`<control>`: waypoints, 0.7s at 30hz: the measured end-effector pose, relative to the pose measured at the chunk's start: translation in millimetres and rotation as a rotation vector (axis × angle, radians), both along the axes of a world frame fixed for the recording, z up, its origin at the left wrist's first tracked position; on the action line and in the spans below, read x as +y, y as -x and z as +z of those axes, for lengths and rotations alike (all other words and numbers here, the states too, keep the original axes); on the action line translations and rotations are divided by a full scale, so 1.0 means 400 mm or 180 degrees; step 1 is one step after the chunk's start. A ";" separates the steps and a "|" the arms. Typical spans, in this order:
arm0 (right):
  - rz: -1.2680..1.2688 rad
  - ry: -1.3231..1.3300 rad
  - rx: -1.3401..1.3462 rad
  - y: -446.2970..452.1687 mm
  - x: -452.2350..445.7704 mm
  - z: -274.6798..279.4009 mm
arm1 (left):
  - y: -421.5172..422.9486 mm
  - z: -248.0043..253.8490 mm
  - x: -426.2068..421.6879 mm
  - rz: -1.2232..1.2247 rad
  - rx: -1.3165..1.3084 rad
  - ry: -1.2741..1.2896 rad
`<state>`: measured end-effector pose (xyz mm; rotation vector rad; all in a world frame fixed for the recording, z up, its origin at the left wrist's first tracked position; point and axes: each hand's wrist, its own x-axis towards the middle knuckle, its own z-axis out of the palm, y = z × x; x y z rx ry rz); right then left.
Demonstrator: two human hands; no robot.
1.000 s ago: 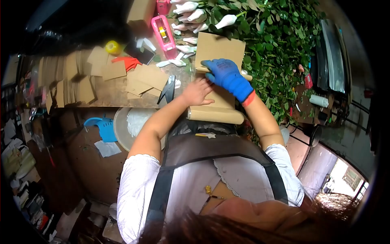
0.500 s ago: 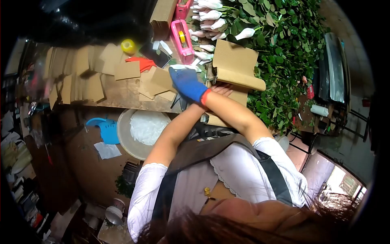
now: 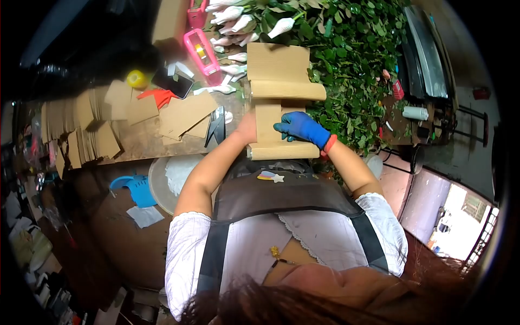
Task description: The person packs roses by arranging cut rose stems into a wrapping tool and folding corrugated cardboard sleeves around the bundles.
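Note:
Between my hands is a flat brown cardboard piece (image 3: 267, 120), lying over a sheet of corrugated cardboard (image 3: 278, 62). The sheet curls into a roll across its middle, and a second corrugated roll (image 3: 284, 151) lies nearest my apron. My bare left hand (image 3: 248, 128) is at the piece's left edge, its fingers hidden by the card. My right hand (image 3: 304, 129), in a blue glove with a red cuff, is closed over the piece's right side. Left of my left hand lies a grey scissor-like tool (image 3: 216, 127).
Loose cardboard pieces (image 3: 187, 115) and cardboard stacks (image 3: 89, 127) lie to the left. Behind are a phone (image 3: 173, 82), yellow tape (image 3: 136, 79), a pink tape dispenser (image 3: 202, 54) and white-sleeved flower heads (image 3: 230, 24). Leafy stems (image 3: 357, 81) fill the right side. A basin (image 3: 162, 181) stands below.
My arms have uncrossed. The gloved right hand moved right from the loose cardboard pieces to the corrugated sheet, where a flat piece now lies; my left hand shifted to its left edge.

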<state>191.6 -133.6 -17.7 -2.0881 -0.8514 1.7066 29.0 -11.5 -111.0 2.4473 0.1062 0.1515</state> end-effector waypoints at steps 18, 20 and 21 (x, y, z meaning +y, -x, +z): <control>0.1398 -0.1133 -0.2338 -0.028 -0.051 -0.016 | 0.024 0.099 0.009 -0.0030 -0.0599 -0.0313; -0.0581 -0.1044 -0.0772 -0.087 -0.109 0.073 | 0.025 0.112 -0.002 0.0062 -0.0485 -0.0289; -0.1542 -0.0990 0.0057 -0.116 -0.144 0.099 | 0.027 0.114 -0.007 0.0119 -0.0514 -0.0214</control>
